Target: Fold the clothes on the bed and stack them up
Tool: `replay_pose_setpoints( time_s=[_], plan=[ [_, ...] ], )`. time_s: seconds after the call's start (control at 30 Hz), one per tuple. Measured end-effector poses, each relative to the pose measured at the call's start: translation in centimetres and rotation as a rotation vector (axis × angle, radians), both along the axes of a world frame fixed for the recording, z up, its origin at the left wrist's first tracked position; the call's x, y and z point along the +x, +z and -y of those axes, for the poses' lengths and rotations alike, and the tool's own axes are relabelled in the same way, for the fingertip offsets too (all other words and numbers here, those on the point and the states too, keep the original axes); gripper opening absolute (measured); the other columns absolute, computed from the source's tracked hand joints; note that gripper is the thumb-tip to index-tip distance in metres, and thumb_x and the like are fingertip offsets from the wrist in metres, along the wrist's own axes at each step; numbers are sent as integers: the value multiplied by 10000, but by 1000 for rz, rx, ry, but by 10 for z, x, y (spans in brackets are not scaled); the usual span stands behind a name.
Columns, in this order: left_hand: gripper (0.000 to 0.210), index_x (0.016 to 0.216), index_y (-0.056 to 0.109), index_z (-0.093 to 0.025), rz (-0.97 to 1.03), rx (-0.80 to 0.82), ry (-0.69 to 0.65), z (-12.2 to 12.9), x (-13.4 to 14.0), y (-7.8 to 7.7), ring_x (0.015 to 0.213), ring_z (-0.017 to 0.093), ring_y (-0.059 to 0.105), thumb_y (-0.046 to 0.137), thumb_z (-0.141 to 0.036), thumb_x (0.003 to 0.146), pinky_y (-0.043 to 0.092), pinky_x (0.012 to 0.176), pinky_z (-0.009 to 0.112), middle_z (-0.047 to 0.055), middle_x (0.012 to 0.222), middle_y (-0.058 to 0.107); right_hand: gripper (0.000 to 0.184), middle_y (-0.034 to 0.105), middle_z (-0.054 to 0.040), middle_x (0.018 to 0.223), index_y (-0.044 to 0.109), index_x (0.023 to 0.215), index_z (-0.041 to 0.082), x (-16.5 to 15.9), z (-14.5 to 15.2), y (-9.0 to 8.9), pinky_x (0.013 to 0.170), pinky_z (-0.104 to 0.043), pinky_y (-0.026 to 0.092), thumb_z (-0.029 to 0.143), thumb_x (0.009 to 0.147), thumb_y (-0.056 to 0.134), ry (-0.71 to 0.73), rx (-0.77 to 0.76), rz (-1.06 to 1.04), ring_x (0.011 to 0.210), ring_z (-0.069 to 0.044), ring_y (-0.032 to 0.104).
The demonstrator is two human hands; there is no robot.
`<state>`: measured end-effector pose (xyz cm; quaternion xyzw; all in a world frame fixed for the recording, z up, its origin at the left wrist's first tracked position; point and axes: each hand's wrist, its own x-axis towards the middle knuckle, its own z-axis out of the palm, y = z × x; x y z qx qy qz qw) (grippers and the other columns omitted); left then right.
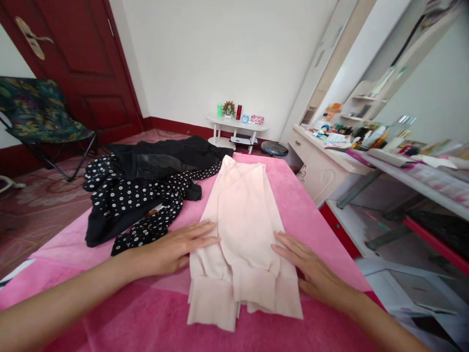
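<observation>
A pale pink garment (246, 215) with ribbed bands at its near end lies folded lengthwise on the pink cover (300, 195). Whether it is a sweatshirt or another piece of clothing, I cannot tell. My left hand (183, 247) rests against its left edge, fingers stretched out onto the fabric. On the opposite side, my right hand (304, 261) touches the right edge, fingers extended and flat. Neither hand grips the cloth. Left of the garment is a heap of black clothes (172, 156), including a black piece with white dots (128, 195).
A dressing table (322, 151) crowded with bottles stands at the right, beside a glass-topped table (421, 181). Beyond the bed's far edge are a low white stand (238, 124) and a round robot vacuum (274, 148). A folding chair (44, 112) stands left, by the red door (80, 63).
</observation>
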<state>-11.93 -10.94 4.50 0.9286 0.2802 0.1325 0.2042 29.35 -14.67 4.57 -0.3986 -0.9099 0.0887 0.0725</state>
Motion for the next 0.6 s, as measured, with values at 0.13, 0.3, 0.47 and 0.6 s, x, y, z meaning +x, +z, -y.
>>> replay_pose_setpoints(
  time_s=[0.13,0.3,0.47,0.6],
  plan=[
    [565,1392,388,-337,59,53,-90,0,19,0,1382,233,286,546,-206,866,210,1144,465,27,1481,363,487,375,-55,1470,418,1377,342,-30,-13,-4,1114,-500,240,347,900,516,120,18,-68,1378,-229,288],
    [278,1146,611,-314,185,-112,-48,22,30,38,1039,172,628,460,-304,912,383,1036,309,2,1103,688,334,698,-60,1096,619,1175,287,-41,3,14,1034,-399,389,416,879,533,71,-7,-404,1032,-199,641],
    [210,1025,624,-408,216,-421,69,54,32,74,874,182,648,505,-353,860,498,802,264,-79,965,700,356,683,-6,585,737,724,247,-44,28,33,544,-223,514,542,791,551,-175,-368,-649,567,-181,658],
    [265,842,691,-266,537,-676,221,18,43,76,681,192,641,565,-496,803,509,622,275,-16,783,704,301,685,-19,609,745,808,276,-43,-8,50,559,-292,540,531,734,602,-316,-325,-757,634,-235,668]
  ],
)
